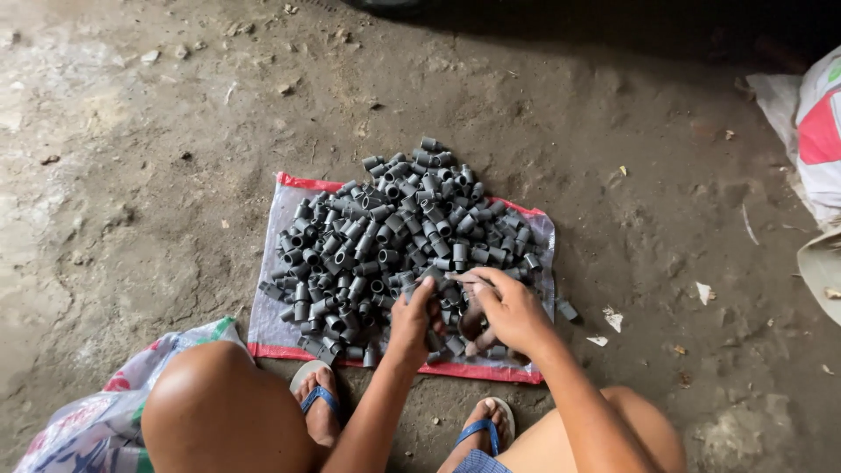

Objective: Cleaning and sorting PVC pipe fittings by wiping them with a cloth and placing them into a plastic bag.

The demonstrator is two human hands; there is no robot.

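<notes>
Heap of short grey plastic pipe fittings (394,236), several hundred, cylindrical and hollow, piled loose on a clear woven sheet (267,307) with red edging, which lies flat on the dirt floor (131,175). Fittings judged light, rigid and smooth; the round walls roll easily, so a pinch across the barrel or a finger in the bore looks the surest hold. Left hand (412,320), at the heap's near edge, fingers curled down into the fittings; whether they grip one cannot be told. Right hand (508,311), just beside the left, fingers bent and pinching at a piece at the same edge. One stray fitting (568,309) lies just off the sheet's right side. Near of the heap: bare knees, blue sandals (317,398). Far right of the heap: white sacks (819,131).
</notes>
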